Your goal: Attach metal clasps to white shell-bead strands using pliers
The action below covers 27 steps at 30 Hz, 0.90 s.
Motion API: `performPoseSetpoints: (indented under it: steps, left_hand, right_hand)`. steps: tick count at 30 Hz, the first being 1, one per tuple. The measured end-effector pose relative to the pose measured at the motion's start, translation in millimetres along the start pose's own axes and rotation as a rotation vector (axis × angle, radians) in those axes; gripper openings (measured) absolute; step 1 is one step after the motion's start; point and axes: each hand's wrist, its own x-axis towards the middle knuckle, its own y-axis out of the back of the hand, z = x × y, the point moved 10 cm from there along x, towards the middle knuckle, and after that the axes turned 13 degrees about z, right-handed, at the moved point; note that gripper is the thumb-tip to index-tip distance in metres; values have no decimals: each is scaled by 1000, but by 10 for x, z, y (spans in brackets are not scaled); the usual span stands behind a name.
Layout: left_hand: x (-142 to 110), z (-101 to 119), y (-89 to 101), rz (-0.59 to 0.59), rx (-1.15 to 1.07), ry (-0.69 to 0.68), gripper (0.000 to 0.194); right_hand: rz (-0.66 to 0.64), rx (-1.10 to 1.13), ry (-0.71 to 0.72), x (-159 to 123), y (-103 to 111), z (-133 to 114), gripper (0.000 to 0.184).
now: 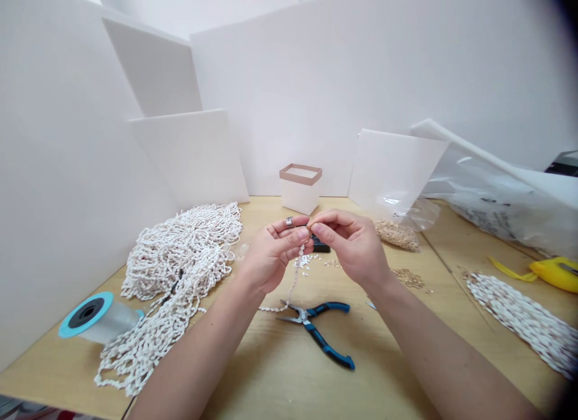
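Observation:
My left hand (pixel 275 254), with a silver ring (pixel 289 222) on one finger, and my right hand (pixel 350 245) meet above the wooden tabletop (pixel 253 372). Their fingertips pinch the top of a strand of small white shell beads (pixel 295 281), which hangs down toward the table. The exact grip point is partly hidden by my fingers. A small black object (pixel 321 246) lies just beneath my hands. Below them rest blue-and-black handled pliers (pixel 313 332).
A large heap of white bead strands (pixel 176 269) lies left, beside a teal-rimmed spool (pixel 97 319). More strands (pixel 519 320) lie right, near a yellow tape measure (pixel 557 274). Loose beads (pixel 397 234), a white tan-rimmed box (pixel 301 190) and white boards (pixel 194 155) stand behind.

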Motion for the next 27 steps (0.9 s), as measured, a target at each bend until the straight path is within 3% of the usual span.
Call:
performPoseSetpoints:
  steps: [10, 16, 27]
  left_hand:
    - [-18, 19, -18, -14, 55, -14, 31]
    - [-9, 17, -13, -11, 113, -27, 31]
    - [-34, 44, -12, -24, 90, 9, 32]
  right_hand:
    - [-15, -126, 53, -29, 17, -101, 13]
    - [-8, -413, 249, -47, 43, -300, 11]
    - [40, -109, 109, -93, 9, -91, 11]
